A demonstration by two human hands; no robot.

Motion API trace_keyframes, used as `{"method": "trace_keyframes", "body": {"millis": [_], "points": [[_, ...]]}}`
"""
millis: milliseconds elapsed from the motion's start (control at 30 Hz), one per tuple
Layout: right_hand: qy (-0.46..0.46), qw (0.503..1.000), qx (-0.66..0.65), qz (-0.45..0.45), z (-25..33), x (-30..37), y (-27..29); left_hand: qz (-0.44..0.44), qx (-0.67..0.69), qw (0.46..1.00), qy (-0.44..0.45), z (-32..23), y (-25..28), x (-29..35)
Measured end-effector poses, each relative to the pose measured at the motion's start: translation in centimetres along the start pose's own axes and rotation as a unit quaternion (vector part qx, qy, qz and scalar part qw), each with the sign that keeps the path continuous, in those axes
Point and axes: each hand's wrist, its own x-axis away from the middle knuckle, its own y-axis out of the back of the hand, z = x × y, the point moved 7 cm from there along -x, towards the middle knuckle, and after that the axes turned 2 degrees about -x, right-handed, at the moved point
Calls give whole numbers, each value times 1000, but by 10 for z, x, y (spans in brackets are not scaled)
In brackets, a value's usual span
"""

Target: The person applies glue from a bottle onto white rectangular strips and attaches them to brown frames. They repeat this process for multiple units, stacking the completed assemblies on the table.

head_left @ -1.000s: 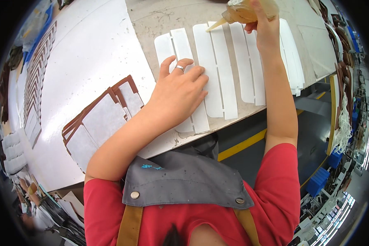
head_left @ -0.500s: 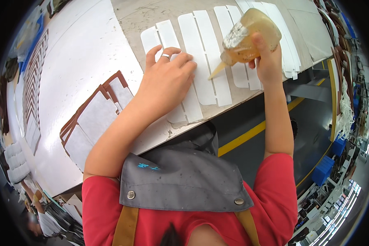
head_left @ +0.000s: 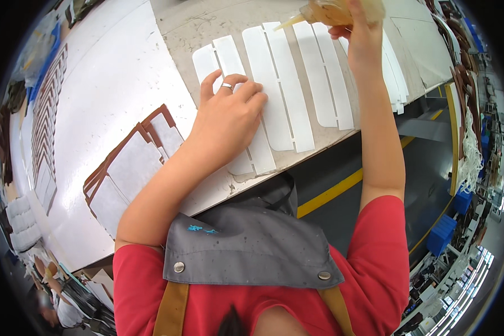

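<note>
My left hand (head_left: 229, 115), with a ring on one finger, presses flat on a long white strip (head_left: 246, 157) at the left of a row of several white strips (head_left: 280, 95) laid side by side on the worn grey tabletop (head_left: 218, 22). My right hand (head_left: 361, 28) is raised over the far end of the row and grips a soft yellowish squeeze bottle (head_left: 325, 10). Its pointed nozzle aims left, above the strips' far ends. The bottle's top is cut off by the picture's edge.
A stack of white panels with brown edges (head_left: 129, 162) lies on a white sheet (head_left: 106, 84) to the left. Rows of similar pieces (head_left: 45, 117) run along the far left. Below the table edge are a grey floor with a yellow line (head_left: 330, 193) and blue crates (head_left: 442, 232).
My right hand with the bottle dropped toward the strips half a second ago and has risen again to the far end. My left hand stayed pressed on the left strips.
</note>
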Motion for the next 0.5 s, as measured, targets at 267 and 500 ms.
{"method": "trace_keyframes", "body": {"millis": [267, 500], "points": [[25, 996, 55, 63, -30, -32, -14, 1, -5, 1000, 4, 0, -2, 0], [-23, 996, 9, 83, -36, -11, 6, -2, -11, 1000, 3, 0, -1, 0]]}}
